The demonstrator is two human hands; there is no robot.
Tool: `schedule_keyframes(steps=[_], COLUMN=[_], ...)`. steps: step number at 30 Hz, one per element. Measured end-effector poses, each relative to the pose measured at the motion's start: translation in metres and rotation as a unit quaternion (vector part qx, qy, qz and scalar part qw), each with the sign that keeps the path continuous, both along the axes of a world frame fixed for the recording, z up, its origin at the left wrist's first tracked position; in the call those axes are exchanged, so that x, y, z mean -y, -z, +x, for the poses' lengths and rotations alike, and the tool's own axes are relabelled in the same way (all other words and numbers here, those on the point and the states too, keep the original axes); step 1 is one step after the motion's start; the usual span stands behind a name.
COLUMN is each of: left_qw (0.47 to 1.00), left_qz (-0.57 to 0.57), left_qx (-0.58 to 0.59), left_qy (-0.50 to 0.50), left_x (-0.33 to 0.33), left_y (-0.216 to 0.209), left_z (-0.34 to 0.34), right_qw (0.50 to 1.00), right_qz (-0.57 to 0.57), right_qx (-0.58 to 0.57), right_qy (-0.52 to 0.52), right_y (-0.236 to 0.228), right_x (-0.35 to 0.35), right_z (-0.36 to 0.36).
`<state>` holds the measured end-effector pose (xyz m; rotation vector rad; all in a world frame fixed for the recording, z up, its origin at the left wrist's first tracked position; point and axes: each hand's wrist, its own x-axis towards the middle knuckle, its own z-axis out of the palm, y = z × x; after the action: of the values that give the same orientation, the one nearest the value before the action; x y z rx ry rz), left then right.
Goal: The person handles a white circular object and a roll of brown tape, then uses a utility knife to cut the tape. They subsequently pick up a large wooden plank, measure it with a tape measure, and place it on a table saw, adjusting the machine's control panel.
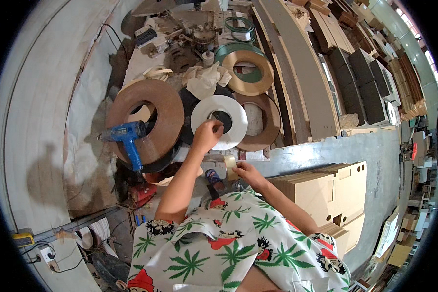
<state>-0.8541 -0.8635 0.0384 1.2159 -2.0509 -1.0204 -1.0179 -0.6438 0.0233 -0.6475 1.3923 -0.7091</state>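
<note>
A white roll of edge banding [195,119] lies flat near the front of the cluttered bench. My left hand [208,136] is over it, fingers curled together at the edge of its centre hole; what they pinch there is hidden. Just off the bench's front edge, my right hand [249,175] grips a roll of yellowish clear tape [229,162] between thumb and fingers. Left of the white roll, a large brown roll [169,109] carries a blue heat gun [130,136] on its upper face. Another brown roll [271,121] sits at the right, partly under the white one.
A tan roll [265,73] overlaps a green roll [231,47] farther back. Crumpled white paper [204,82] lies before a greasy metal machine [199,36]. Long boards [301,73] border the bench's right side. Stacked cut panels [321,190] stand at my right. A cable [114,36] hangs left.
</note>
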Motion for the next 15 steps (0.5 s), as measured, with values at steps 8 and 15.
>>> schedule_keyframes(steps=[8,15], left_qw=[0.998,0.934], left_qz=[-0.040,0.051], left_qx=[-0.020,-0.062], left_qy=[-0.045,-0.349], left_x=[-0.003,-0.107], left_y=[-0.001,0.039], left_z=[-0.015,0.005], right_qw=[0.995,0.959], right_qz=[-0.005,-0.078], right_qx=[0.007,-0.048], right_qy=[-0.100,-0.269], right_y=[-0.017,0.001], right_x=[0.019,0.041], right_z=[-0.024,-0.041])
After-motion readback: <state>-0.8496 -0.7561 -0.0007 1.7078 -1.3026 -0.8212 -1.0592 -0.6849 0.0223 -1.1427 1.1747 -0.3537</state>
